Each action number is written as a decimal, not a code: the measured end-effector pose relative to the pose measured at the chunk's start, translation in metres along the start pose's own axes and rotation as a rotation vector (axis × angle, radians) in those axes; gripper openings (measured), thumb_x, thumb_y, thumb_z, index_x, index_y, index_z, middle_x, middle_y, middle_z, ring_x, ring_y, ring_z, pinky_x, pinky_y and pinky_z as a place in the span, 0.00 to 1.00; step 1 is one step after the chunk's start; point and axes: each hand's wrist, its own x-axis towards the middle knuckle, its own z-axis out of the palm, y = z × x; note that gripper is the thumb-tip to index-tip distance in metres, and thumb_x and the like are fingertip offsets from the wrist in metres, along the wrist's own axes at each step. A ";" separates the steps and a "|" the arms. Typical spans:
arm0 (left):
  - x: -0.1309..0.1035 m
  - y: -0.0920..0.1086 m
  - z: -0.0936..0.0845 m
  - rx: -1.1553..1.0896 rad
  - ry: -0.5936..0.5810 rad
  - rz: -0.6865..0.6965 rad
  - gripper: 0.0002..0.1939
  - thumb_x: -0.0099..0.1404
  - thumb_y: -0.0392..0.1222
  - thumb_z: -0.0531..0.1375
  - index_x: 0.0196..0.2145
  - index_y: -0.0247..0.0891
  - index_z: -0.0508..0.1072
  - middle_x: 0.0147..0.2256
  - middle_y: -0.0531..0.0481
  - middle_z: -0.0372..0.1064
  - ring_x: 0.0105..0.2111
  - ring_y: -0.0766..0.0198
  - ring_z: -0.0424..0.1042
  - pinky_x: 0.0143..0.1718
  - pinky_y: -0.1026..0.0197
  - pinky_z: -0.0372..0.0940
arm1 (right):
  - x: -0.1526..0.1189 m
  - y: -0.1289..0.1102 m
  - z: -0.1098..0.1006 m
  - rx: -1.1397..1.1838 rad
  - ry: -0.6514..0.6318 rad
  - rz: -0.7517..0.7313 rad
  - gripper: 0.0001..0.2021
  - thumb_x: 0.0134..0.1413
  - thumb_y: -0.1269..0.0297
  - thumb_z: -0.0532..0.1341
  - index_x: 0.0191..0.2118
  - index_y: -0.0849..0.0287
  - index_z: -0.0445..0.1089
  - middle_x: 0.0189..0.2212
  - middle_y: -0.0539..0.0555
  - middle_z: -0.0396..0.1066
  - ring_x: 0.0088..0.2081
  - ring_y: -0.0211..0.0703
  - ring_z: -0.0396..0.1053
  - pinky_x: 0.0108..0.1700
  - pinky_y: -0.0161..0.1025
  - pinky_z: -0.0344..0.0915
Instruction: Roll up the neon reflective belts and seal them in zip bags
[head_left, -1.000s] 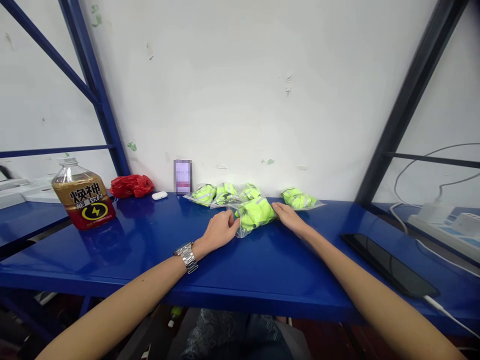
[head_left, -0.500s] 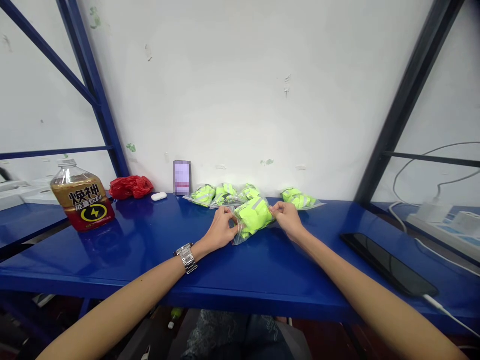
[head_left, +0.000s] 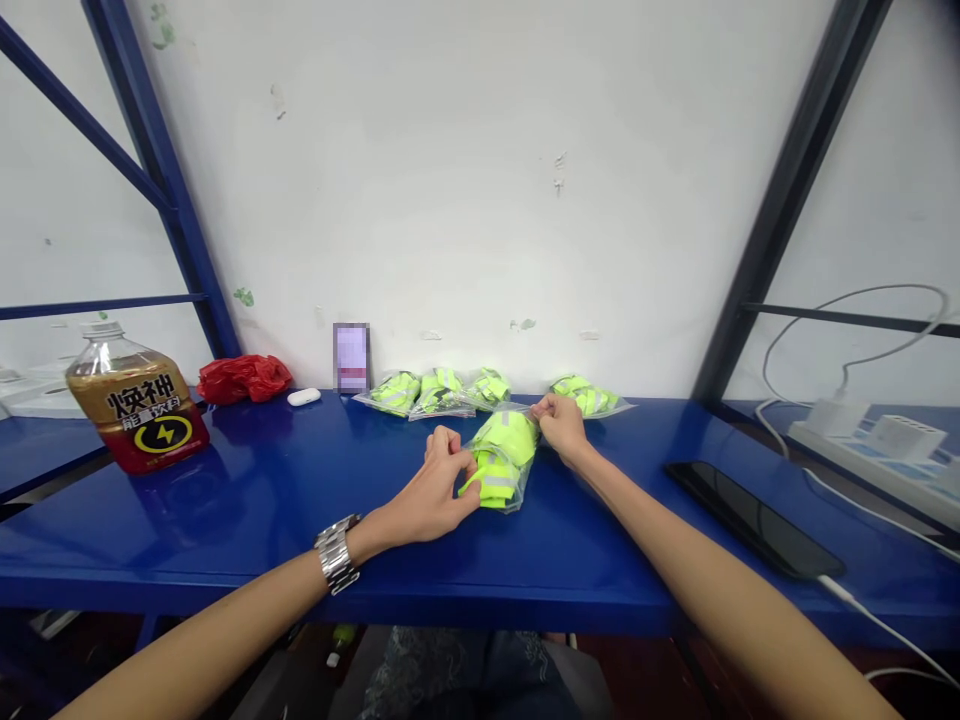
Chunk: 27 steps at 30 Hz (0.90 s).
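Note:
A clear plastic bag [head_left: 523,455] with a folded fluorescent yellow reflective vest [head_left: 501,440] inside lies in front of me on the blue table [head_left: 315,480]. At its lower left is my left hand [head_left: 439,487], with a watch on the wrist. Its thumb and curled fingers close on the vest's edge, which pokes out at that side. My right hand [head_left: 562,425] pinches the bag's upper right corner between thumb and fingers. Behind, along the wall, lie several similar bagged vests [head_left: 442,390], with one more bagged vest [head_left: 589,395] off to the right.
To the left stand a large drink bottle [head_left: 142,405], a red plastic bag [head_left: 244,378] and a white earbud case [head_left: 304,397]. An upright phone [head_left: 352,358] leans on the wall. A black phone [head_left: 750,520] on a cable lies right, near a power strip [head_left: 862,450].
The bag in my hands has turned more upright, its lower end nearer me. My left hand has shifted down with it; yellow fabric now shows at the left edge. The whole view has shifted slightly.

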 end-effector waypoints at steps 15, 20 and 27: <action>-0.065 0.011 -0.047 -0.060 -0.126 -0.095 0.07 0.57 0.34 0.50 0.25 0.39 0.52 0.37 0.49 0.54 0.36 0.63 0.60 0.39 0.61 0.62 | 0.008 0.011 -0.013 -0.051 0.000 -0.041 0.07 0.47 0.63 0.54 0.21 0.57 0.61 0.22 0.52 0.73 0.25 0.42 0.66 0.30 0.36 0.58; -0.070 -0.014 -0.065 0.074 -0.029 -0.117 0.06 0.54 0.35 0.49 0.24 0.40 0.51 0.35 0.50 0.55 0.35 0.62 0.61 0.37 0.60 0.61 | 0.011 0.013 -0.014 -0.045 -0.002 -0.041 0.07 0.47 0.64 0.55 0.22 0.57 0.62 0.25 0.54 0.75 0.28 0.45 0.70 0.32 0.38 0.60; -0.071 -0.058 -0.082 0.222 0.107 -0.172 0.10 0.57 0.42 0.50 0.21 0.39 0.53 0.32 0.50 0.57 0.31 0.63 0.61 0.34 0.60 0.60 | 0.011 0.012 -0.013 -0.045 -0.006 -0.038 0.07 0.48 0.65 0.55 0.22 0.56 0.62 0.25 0.54 0.76 0.30 0.46 0.73 0.35 0.39 0.64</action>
